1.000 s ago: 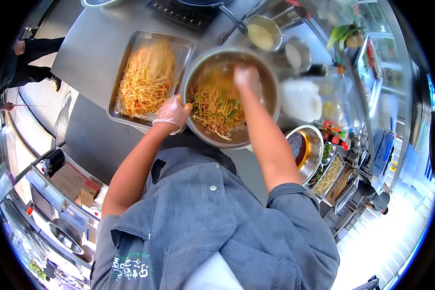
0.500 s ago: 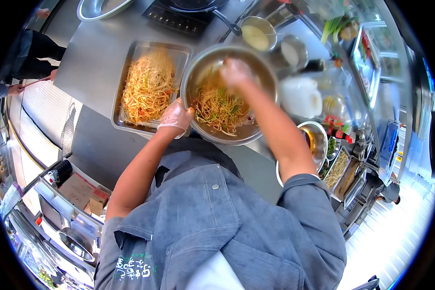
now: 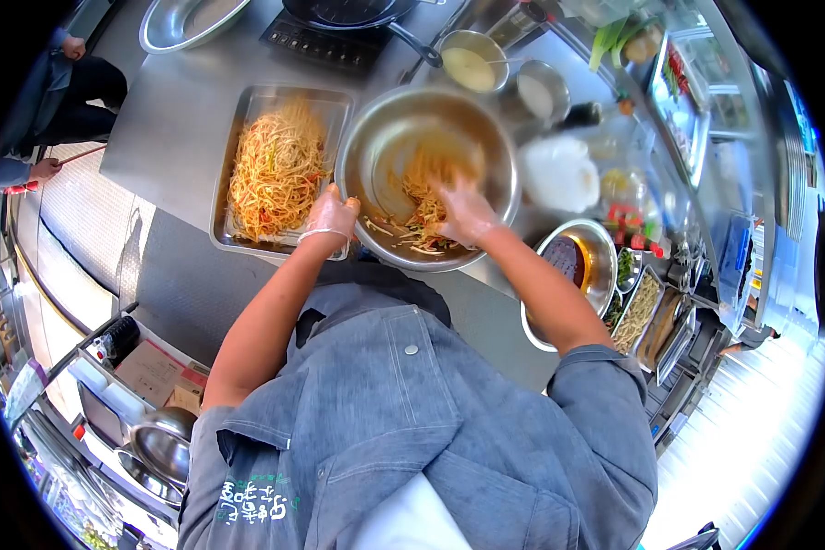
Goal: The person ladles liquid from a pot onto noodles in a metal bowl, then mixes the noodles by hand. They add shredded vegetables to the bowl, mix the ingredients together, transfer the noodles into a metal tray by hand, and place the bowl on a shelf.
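A wide steel mixing bowl (image 3: pixel 362 124) stands in front of me with sauced noodles (image 3: pixel 422 197) and bits of green in its lower part. My left hand (image 3: pixel 333 213), in a clear plastic glove, is closed on the bowl's left rim. Inside the bowl my gloved right hand (image 3: pixel 466 209) is down in the noodles, its fingers curled into them and partly hidden by food and blur. Left of the bowl, a rectangular metal tray (image 3: pixel 222 197) holds a heap of similar noodles (image 3: pixel 280 174), close to my left hand.
Behind the bowl are a black pan (image 3: pixel 348 11) on an induction cooker (image 3: pixel 312 46) and a pot of pale liquid (image 3: pixel 469 62). To the right sit a steel bowl with dark sauce (image 3: pixel 605 247) and a container of pale shreds (image 3: pixel 639 316). Another person (image 3: pixel 78 92) stands at far left.
My right hand has come down from the bowl's upper part into the noodles, which are now bunched around it. My left hand stays on the rim. The view has shifted slightly.
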### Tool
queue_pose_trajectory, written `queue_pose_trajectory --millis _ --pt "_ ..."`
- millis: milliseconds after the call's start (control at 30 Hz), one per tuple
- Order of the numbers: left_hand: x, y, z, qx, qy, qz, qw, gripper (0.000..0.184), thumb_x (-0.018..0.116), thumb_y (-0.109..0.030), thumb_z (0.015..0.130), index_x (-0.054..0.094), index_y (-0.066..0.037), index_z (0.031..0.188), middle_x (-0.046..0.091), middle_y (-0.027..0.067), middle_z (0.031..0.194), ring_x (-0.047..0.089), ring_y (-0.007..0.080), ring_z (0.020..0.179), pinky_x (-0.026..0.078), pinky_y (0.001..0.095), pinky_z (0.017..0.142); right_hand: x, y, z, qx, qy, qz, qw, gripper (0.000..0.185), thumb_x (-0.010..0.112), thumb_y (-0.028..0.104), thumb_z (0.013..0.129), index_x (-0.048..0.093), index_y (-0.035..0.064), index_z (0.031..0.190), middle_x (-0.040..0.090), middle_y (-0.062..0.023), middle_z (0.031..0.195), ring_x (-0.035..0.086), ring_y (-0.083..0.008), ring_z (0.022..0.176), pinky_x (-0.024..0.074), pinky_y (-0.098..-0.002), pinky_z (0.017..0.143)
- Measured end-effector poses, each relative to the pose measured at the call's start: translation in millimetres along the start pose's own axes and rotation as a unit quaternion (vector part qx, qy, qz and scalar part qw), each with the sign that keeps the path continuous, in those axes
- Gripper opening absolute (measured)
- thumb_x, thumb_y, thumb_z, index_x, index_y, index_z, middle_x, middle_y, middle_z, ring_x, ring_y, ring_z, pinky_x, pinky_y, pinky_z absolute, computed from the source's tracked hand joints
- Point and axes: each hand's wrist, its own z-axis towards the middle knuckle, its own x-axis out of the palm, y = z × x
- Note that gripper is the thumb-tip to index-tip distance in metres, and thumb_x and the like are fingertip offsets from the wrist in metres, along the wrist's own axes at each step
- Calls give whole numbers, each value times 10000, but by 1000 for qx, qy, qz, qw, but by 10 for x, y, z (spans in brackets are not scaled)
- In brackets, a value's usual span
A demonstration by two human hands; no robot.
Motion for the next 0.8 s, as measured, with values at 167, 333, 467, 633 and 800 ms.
queue_pose_trajectory --millis 167,333,467,633,800 --pt "-59 80 69 30 5 -9 999 364 592 -227 933 576 30 1190 702 253 914 715 328 668 583 436 662 163 -65 323 102 12 309 945 494 606 170 842 610 48 1321 600 -266 1317 586 -419 1218 453 -422 1083" --pt "-117 59 6 11 4 11 1000 381 591 -236 932 575 29 1206 701 257 917 722 342 724 581 446 686 -716 -64 113 114 127 365 915 559 571 189 878 555 21 1411 565 -265 1403 588 -362 1247 437 -387 1095" --pt "-79 149 136 9 15 -11 1000 390 595 -234 928 571 43 1201 699 263 925 722 342 727 580 450 692 -207 -107 682 231 81 279 929 585 634 287 892 554 53 1422 590 -255 1378 600 -342 1246 434 -403 1115" --pt "-135 17 43 -9 41 -8 999 398 589 -249 931 567 58 1184 690 280 988 722 361 782 574 455 743 -162 465 818 58 150 51 986 517 588 334 906 612 129 1380 628 -243 1325 611 -341 1232 452 -422 1099" --pt "-21 439 342 61 91 -67 992 375 546 -243 954 555 58 1177 665 302 1081 705 380 934 556 457 843 -618 505 1190 68 104 170 978 327 544 219 903 698 42 1130 693 -251 1143 687 -362 1066 532 -472 961"
